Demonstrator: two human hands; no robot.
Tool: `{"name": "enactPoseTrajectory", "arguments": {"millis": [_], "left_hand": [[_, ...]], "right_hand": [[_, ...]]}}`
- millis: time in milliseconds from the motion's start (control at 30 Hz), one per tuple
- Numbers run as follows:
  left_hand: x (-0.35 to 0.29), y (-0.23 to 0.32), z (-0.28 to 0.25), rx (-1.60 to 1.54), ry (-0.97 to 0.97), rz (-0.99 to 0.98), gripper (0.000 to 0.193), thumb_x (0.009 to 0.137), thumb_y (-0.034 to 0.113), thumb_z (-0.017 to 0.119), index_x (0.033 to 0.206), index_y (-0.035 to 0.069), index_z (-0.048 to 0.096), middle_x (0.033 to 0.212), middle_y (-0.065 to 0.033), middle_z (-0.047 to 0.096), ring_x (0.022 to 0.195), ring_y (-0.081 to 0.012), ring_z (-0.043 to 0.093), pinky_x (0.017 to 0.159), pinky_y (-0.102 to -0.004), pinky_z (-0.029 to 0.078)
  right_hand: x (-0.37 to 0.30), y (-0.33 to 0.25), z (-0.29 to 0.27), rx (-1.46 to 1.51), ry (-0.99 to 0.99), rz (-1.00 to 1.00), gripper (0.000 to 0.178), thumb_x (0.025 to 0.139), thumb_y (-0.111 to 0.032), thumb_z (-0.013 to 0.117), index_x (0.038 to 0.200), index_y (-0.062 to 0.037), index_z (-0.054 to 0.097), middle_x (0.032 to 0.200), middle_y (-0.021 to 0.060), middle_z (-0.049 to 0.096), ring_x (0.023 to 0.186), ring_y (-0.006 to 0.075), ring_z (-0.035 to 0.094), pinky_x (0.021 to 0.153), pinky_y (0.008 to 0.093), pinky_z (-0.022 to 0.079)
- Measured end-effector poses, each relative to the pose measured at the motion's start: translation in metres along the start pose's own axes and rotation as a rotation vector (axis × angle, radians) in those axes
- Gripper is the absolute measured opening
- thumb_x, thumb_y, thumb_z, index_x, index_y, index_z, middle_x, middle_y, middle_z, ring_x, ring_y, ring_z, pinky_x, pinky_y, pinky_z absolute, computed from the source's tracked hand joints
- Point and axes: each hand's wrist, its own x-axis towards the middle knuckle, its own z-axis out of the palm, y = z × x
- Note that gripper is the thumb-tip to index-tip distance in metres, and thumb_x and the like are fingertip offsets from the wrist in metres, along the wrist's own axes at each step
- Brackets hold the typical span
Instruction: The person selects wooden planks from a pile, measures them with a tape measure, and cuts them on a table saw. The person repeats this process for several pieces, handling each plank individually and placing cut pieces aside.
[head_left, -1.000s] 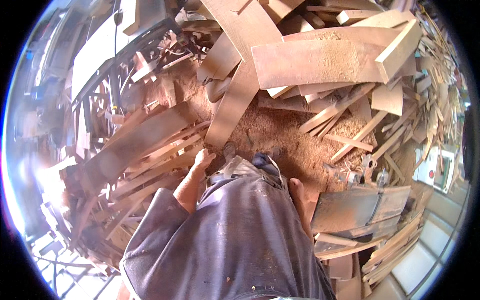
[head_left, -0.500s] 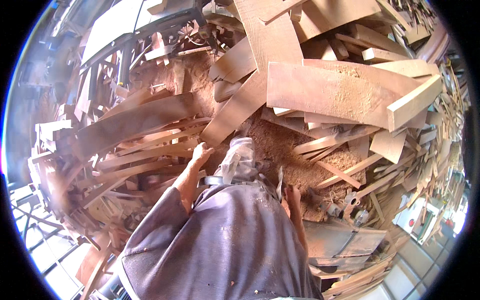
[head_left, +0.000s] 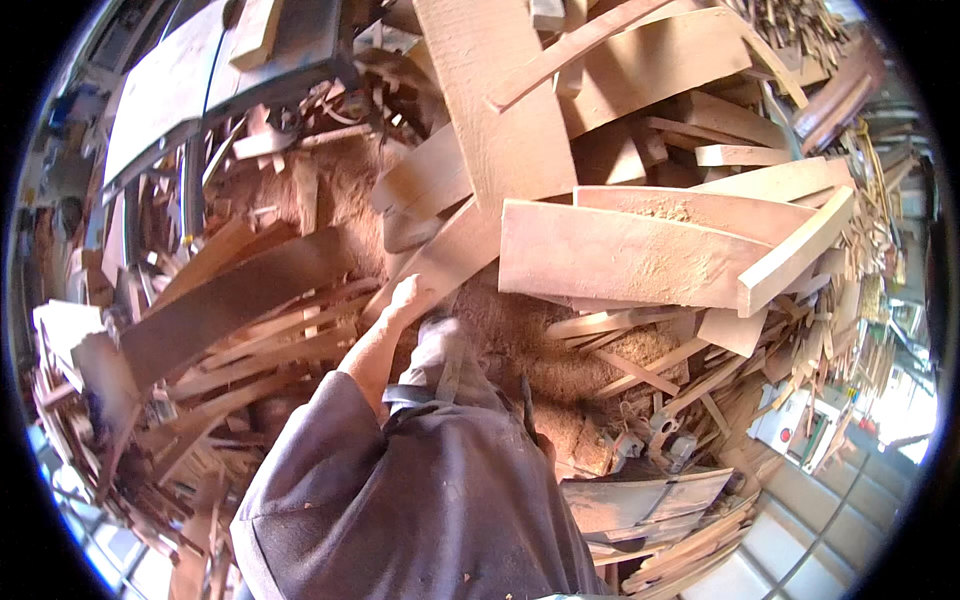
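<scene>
My left hand (head_left: 408,298) is raised in front of me with its fingers curled in; no object shows in it. Behind it in the picture runs a narrow plank (head_left: 450,255) slanting across the pile; whether the hand touches it I cannot tell. My right hand (head_left: 545,448) is almost wholly hidden by my dark shirt, at my right side. A slim dark strip (head_left: 528,405) shows just beyond it, too blurred to name. One trouser leg and foot (head_left: 440,345) point forward onto sawdust.
Wide boards (head_left: 630,255) dusted with sawdust lie ahead to the right. A curved dark board (head_left: 235,300) rests over offcuts on the left. A machine table (head_left: 165,85) stands far left, with a wood block (head_left: 257,32) on it. A white-and-green machine (head_left: 795,425) stands right.
The view has shifted, so the boards ahead sit further left and lower. My left hand has come up against the slanting plank in the picture. My right hand has mostly gone behind my shirt.
</scene>
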Motion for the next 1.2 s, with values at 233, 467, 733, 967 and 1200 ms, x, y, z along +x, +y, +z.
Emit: {"name": "enactPoseTrajectory", "arguments": {"millis": [233, 467, 733, 967, 1200], "left_hand": [[0.069, 0.055, -0.023, 0.101, -0.152, 0.031, 0.044, 0.081, 0.038, 0.07, 0.107, 0.001, 0.068, 0.11, -0.0271, 0.069, 0.106, -0.0433, 0.066, 0.093, -0.0494, 0.052], [0.078, 0.077, -0.017, 0.243, -0.362, 0.056, 0.066, 0.08, 0.041, 0.076, 0.13, 0.001, 0.059, 0.124, -0.0273, 0.066, 0.118, -0.0441, 0.062, 0.101, -0.049, 0.05], [0.196, 0.217, -0.098, 0.006, 0.512, 0.367, 0.091, 0.079, 0.035, 0.084, 0.147, -0.006, 0.038, 0.147, -0.0291, 0.047, 0.133, -0.0445, 0.047, 0.113, -0.0488, 0.038], [0.258, 0.322, -0.148, 0.018, 0.435, 0.573, 0.044, 0.078, 0.026, 0.083, 0.101, 0.001, 0.055, 0.105, -0.0224, 0.063, 0.095, -0.042, 0.062, 0.082, -0.0498, 0.051], [0.231, 0.335, -0.135, -0.082, -0.027, 0.429, 0.051, 0.086, 0.04, 0.077, 0.108, -0.001, 0.058, 0.082, -0.0155, 0.068, 0.074, -0.028, 0.068, 0.063, -0.0432, 0.055]], "right_hand": [[0.016, -0.058, -0.001, 0.287, 0.13, -0.156, 0.039, 0.095, -0.034, 0.064, 0.127, -0.0117, 0.068, 0.109, 0.0164, 0.075, 0.104, 0.0318, 0.072, 0.086, 0.0412, 0.055], [0.019, -0.066, 0.028, 0.282, 0.25, -0.084, 0.043, 0.093, -0.039, 0.064, 0.122, -0.0077, 0.071, 0.104, 0.0191, 0.075, 0.098, 0.0357, 0.071, 0.085, 0.0452, 0.055], [0.019, -0.026, 0.071, 0.377, 0.251, 0.036, 0.046, 0.091, -0.044, 0.065, 0.117, -0.007, 0.074, 0.105, 0.0214, 0.074, 0.101, 0.0365, 0.071, 0.088, 0.0456, 0.056], [-0.049, -0.044, 0.085, 0.467, 0.342, 0.108, 0.045, 0.091, -0.047, 0.066, 0.107, -0.0062, 0.076, 0.101, 0.0186, 0.075, 0.099, 0.0369, 0.071, 0.085, 0.0456, 0.056], [-0.057, -0.053, 0.085, 0.426, 0.291, 0.112, 0.043, 0.093, -0.046, 0.064, 0.106, -0.0064, 0.076, 0.099, 0.0176, 0.075, 0.097, 0.0369, 0.071, 0.083, 0.0457, 0.056]]}}
